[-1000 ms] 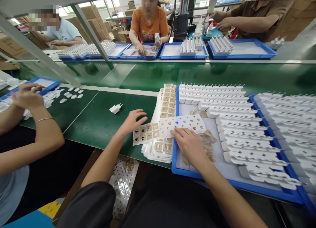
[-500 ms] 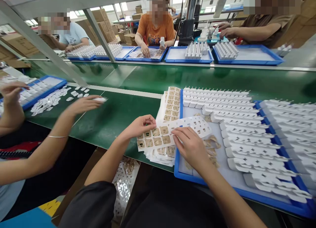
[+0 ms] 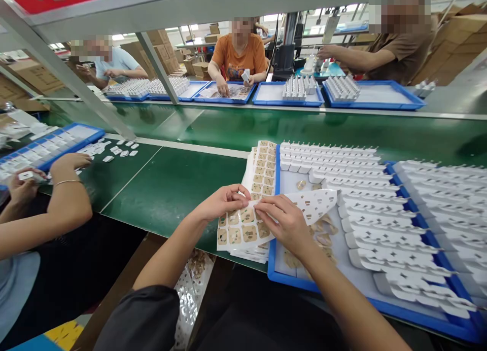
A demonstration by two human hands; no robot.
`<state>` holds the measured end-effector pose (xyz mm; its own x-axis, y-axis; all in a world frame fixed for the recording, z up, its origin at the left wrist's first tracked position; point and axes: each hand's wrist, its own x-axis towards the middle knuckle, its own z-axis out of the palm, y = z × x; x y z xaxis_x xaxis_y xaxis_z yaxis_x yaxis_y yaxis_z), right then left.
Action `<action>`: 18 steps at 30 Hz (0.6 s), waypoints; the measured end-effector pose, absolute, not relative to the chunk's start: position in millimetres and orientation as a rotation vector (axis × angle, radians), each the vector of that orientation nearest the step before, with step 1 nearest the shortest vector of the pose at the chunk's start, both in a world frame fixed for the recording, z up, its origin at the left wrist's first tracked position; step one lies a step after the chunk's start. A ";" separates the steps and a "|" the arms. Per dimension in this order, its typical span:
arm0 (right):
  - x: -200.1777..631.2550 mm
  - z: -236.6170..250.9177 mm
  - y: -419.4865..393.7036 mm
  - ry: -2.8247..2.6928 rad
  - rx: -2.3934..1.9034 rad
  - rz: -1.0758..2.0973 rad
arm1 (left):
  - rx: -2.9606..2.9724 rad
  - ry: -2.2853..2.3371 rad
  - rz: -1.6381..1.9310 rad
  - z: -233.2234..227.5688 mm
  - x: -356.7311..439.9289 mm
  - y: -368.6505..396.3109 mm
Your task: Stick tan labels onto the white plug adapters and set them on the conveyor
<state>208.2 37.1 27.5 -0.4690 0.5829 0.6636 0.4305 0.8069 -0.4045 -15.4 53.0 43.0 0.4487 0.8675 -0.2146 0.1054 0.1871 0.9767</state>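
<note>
Head view: left hand [image 3: 224,201] and right hand [image 3: 283,221] both pinch the same white backing sheet of tan square stickers [image 3: 243,229], fingertips closed on its upper edge near the middle, hands nearly touching. Sheet is lifted off the counter and curls; its right portion, mostly bare white with small dark marks, hangs over the near-left corner of the blue plastic tray [image 3: 323,290]. Left portion carries rows of tan stickers. Under it sits a stack of similar sticker sheets [image 3: 262,168] on the green counter [image 3: 178,188], butted against the tray's left wall. Tray holds rows of white plastic charger housings [image 3: 365,209] along its far and right sides, plus loose tan peeled bits [image 3: 323,237] on the tray floor just right of the right hand. A second batch of white housings [image 3: 449,188] lies further right. At far left a co-worker's hand [image 3: 70,163] with a bracelet rests by small white parts [image 3: 114,150] and another blue tray [image 3: 49,145].
</note>
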 end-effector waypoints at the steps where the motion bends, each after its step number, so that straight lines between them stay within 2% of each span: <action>1: 207.7 27.6 37.2 -2.135 -0.752 0.229 | 1.275 0.990 0.678 40.7 -15.9 54.2; 11: 237.1 35.1 14.8 -1.943 -0.846 0.358 | 1.662 1.219 0.637 9.6 -22.0 79.4; 18: 269.6 0.8 -41.1 -1.964 -0.938 0.498 | 1.985 1.489 0.719 11.8 -3.2 79.3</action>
<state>269.6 -41.1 0.8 -0.3299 0.7727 0.5424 0.4213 0.6347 -0.6479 -3.2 79.3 11.8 0.2430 0.9659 0.0898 0.6710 -0.2343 0.7034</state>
